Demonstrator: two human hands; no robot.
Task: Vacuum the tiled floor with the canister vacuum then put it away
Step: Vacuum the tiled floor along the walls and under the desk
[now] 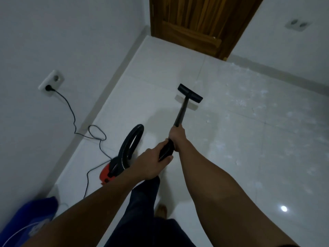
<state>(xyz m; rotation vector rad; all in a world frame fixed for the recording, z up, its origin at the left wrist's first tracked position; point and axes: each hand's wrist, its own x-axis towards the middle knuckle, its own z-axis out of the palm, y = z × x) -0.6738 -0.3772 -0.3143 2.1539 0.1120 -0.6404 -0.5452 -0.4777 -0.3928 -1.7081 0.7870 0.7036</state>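
Observation:
My right hand [176, 138] grips the black wand [181, 111] near its upper end. Just behind it, my left hand [153, 163] holds the ribbed black hose [166, 149] where it joins the wand. The black floor nozzle [190, 93] rests on the white tiled floor [151, 82] ahead of me. The hose loops back [131, 139] to the red and black canister [108, 171], which sits on the floor to my left. White dust and crumbs [249, 113] are scattered over the tiles to the right of the nozzle.
The black power cord [71, 111] runs from a wall socket [51, 82] on the left wall and coils on the floor beside the canister. A wooden door [201, 24] stands shut ahead. Another socket [297, 24] is on the right wall. My leg and bare foot [161, 210] are below the hands.

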